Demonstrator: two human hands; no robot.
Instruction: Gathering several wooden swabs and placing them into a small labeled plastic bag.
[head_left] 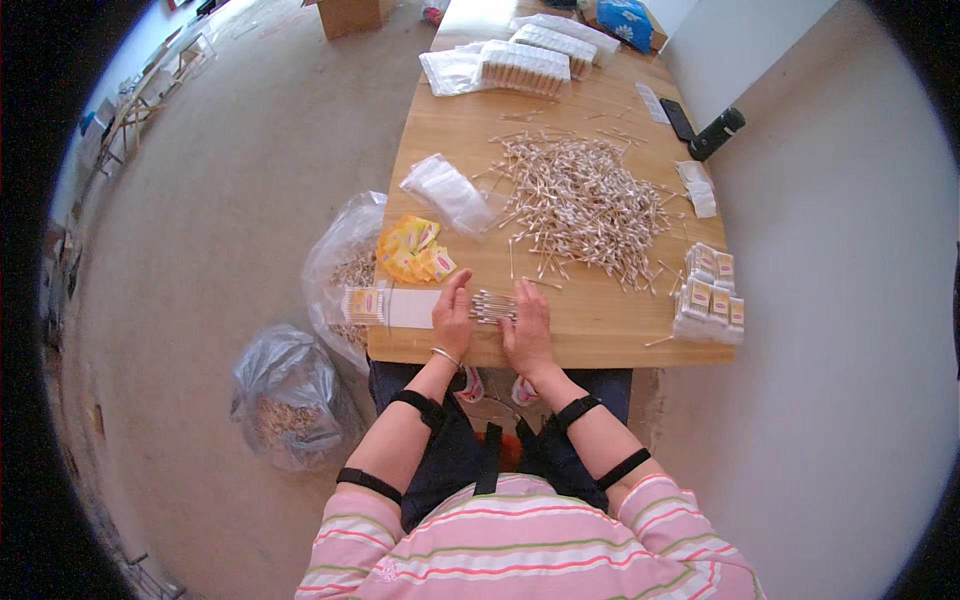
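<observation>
A small bundle of cotton swabs point(490, 307) lies side by side on the table near its front edge, between my two hands. My left hand point(453, 312) stands at the left ends of the swabs, its fingers stretched out and held close together. At the right ends is my right hand point(528, 325), fingers extended, the thumb close to the swabs. Left of my left hand lies a white strip point(412, 308), and beyond it a filled pack of swabs point(363, 305) with a yellow label. Yellow cards point(412, 250) are fanned out just behind.
A large heap of loose swabs point(585, 205) covers the table's middle. Finished packs point(710, 295) are stacked at right. Clear plastic bags point(447, 193) lie at left, with bagged swabs point(525, 68) at the far end. A dark bottle point(717, 134) stands by the wall. Plastic sacks point(295, 395) sit on the floor.
</observation>
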